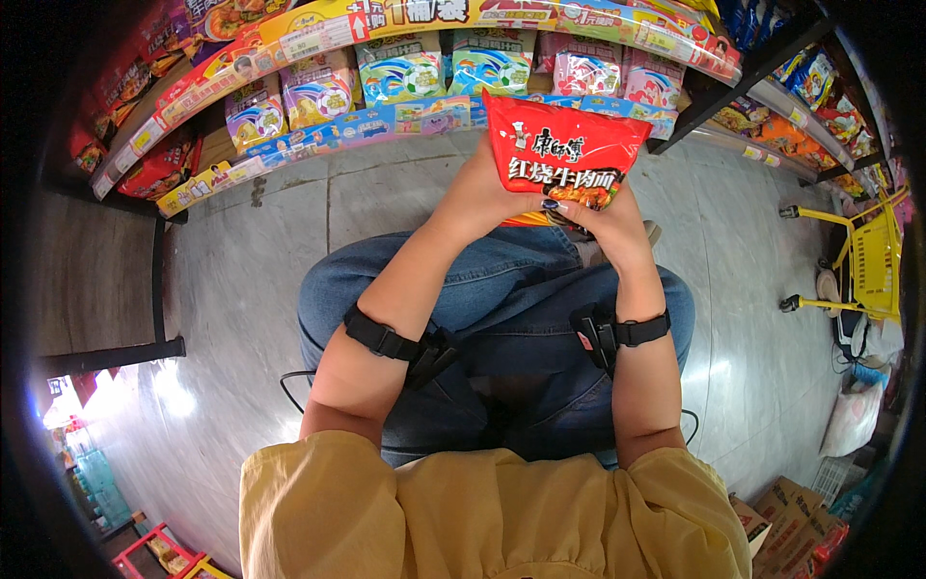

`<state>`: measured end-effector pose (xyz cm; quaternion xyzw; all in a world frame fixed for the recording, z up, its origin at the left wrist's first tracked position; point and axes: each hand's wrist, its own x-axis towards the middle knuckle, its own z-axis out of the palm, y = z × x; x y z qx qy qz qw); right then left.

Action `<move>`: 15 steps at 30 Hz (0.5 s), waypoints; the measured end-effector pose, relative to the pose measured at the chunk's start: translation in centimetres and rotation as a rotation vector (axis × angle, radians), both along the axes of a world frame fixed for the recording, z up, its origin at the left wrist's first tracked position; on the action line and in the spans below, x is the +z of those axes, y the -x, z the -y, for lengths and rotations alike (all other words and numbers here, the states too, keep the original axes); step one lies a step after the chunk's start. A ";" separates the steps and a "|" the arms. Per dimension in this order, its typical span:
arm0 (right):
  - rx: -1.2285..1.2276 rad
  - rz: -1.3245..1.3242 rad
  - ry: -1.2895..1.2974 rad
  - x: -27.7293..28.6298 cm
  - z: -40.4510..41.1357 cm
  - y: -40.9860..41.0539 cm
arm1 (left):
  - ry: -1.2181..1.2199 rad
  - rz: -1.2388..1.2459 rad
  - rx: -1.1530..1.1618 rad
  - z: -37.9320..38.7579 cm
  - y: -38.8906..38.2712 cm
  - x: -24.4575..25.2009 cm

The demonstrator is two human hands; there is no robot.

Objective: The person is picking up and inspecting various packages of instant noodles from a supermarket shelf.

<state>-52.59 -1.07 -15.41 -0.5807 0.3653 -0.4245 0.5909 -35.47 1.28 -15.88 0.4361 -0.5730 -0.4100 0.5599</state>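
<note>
A red packet of instant noodles (568, 148) is held upright above my crossed legs, its printed front up. My left hand (492, 181) grips its left side, the thumb along the lower edge. On the right side my right hand (604, 213) holds it, and the two thumbs nearly meet at the bottom. Part of another red and yellow surface shows just under the packet, between the hands; how it is held cannot be told. Beyond the packet, green and blue noodle packets (493, 64) stand on the low shelf. Black straps circle both forearms.
Curved-looking shelf edges (405, 124) with price strips run across the front. Purple packets (318, 90) and pink packets (655, 79) stand there. A black shelf upright (731, 87) is at right. A yellow wheeled cart (874, 253) stands far right, cardboard boxes (785, 514) lower right.
</note>
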 end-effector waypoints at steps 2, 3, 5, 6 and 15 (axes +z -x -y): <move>0.008 0.011 0.008 0.2 -0.1 0.0 | -0.008 0.000 0.004 -0.1 0.0 0.1; 0.009 0.018 -0.010 0.2 -0.1 0.0 | -0.012 0.001 -0.001 -0.1 0.0 0.2; 0.011 0.027 -0.027 0.4 -0.2 0.0 | -0.015 0.004 -0.005 0.0 0.0 0.1; 0.016 0.038 -0.042 0.7 -0.3 -0.1 | 0.010 0.023 0.002 0.0 0.0 -0.1; 0.045 0.072 -0.123 1.0 -0.1 0.3 | -0.034 -0.051 -0.054 0.1 0.0 -0.2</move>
